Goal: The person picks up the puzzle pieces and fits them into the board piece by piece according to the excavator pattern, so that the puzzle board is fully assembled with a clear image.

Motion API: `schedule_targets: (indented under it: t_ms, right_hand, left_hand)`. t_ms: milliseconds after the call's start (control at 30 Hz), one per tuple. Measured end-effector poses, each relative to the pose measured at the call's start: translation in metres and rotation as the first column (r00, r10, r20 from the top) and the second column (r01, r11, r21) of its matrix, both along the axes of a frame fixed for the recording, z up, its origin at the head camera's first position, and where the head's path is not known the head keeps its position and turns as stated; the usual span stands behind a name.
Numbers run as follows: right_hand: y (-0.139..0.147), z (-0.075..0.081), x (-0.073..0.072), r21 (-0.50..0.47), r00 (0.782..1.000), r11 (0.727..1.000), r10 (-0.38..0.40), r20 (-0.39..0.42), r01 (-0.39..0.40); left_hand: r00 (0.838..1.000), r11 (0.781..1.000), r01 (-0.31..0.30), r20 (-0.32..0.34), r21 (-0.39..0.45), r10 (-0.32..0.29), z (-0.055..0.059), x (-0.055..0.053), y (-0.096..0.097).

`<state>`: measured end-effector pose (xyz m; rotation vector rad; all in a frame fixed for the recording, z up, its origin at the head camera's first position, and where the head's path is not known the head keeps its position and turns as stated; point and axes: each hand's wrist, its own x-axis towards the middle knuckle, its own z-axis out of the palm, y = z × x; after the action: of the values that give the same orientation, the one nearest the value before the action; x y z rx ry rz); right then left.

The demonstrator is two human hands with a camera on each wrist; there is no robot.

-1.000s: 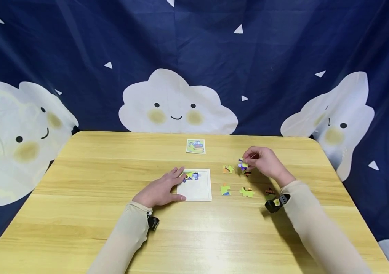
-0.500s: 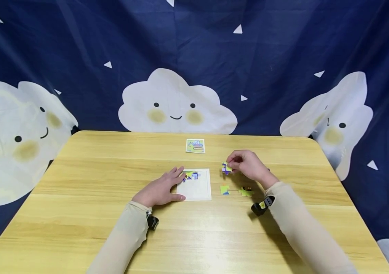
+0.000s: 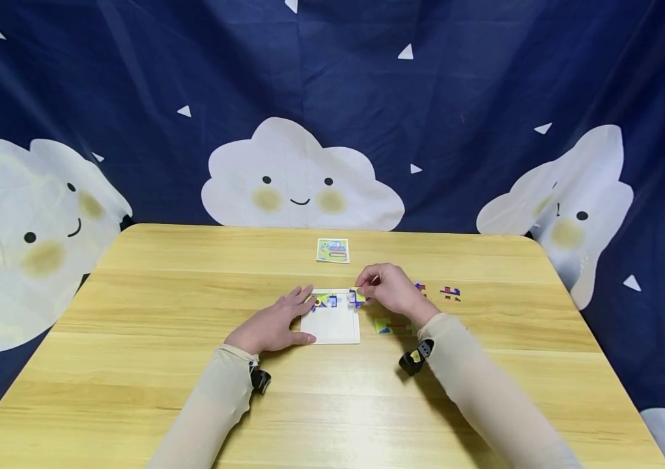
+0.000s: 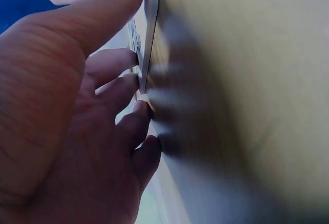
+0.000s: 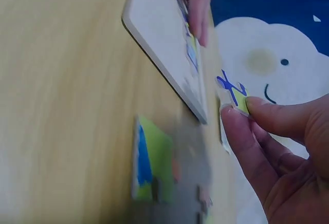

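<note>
My left hand [image 3: 272, 324] rests on the left edge of a white puzzle tray [image 3: 335, 331], fingers on its upper left corner and thumb at the lower left. Between thumb and fingertips, my right hand [image 3: 392, 290] pinches a jigsaw piece [image 5: 234, 92] in yellow-green, white and purple. That piece overlaps the tray's upper right corner in the head view; the right wrist view shows it raised off the tray. Joined jigsaw pieces [image 3: 327, 301] lie along the tray's top edge, partly hidden by my left fingers. The rest of the tray's white floor shows bare.
Right of the tray lies a green and blue jigsaw piece [image 3: 383, 326]. Farther right are dark red and purple pieces [image 3: 450, 292], others partly hidden by my right arm. Behind the tray lies a picture card [image 3: 333, 250] with a digger on it. A cloud-print curtain [image 3: 449, 98] hangs behind the table.
My right hand has moved left with the jigsaw piece, from above the loose pieces to the tray's upper right corner. My left hand has stayed on the tray.
</note>
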<state>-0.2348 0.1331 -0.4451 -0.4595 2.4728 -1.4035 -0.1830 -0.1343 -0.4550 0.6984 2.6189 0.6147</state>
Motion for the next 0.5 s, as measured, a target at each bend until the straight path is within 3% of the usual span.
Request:
schedule_targets:
  t_ms: [233, 500]
  right_hand:
    - [-0.016, -0.008, -0.001, 0.030, 1.000, 0.999, -0.021, -0.003, 0.021]
    - [-0.028, -0.012, 0.000, 0.033, 0.997, 0.998, -0.060, 0.049, 0.058]
  left_hand:
    - [1.000, 1.000, -0.003, 0.016, 0.004, 0.003, 0.002, 0.000, 0.000]
    - [1.000, 1.000, -0.012, 0.024, 0.008, 0.012, -0.001, -0.001, -0.001]
